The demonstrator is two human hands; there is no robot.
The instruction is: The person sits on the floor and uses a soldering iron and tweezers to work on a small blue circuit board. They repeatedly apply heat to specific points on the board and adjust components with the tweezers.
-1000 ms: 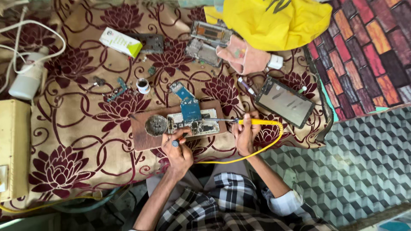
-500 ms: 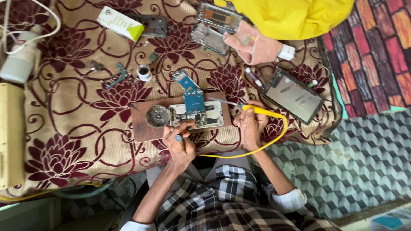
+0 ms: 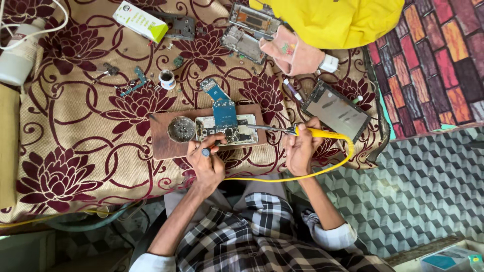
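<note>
Change: both hands steady since before.
Left hand (image 3: 207, 163): pinching tool onto circuit board (image 3: 227, 129).
Right hand (image 3: 301, 148): gripping soldering iron (image 3: 282, 130), tip leftward onto circuit board.

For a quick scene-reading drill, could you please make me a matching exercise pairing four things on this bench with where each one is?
Things:
1. soldering iron
2. circuit board
3. round tin
4. white and green box

Places:
A. on the wooden block, beside the board
B. far edge of the flowered cloth, away from both hands
C. in the right hand, tip toward the board
D. on the wooden block, under the left hand's fingers

Pairs: 1-C, 2-D, 3-A, 4-B
</note>
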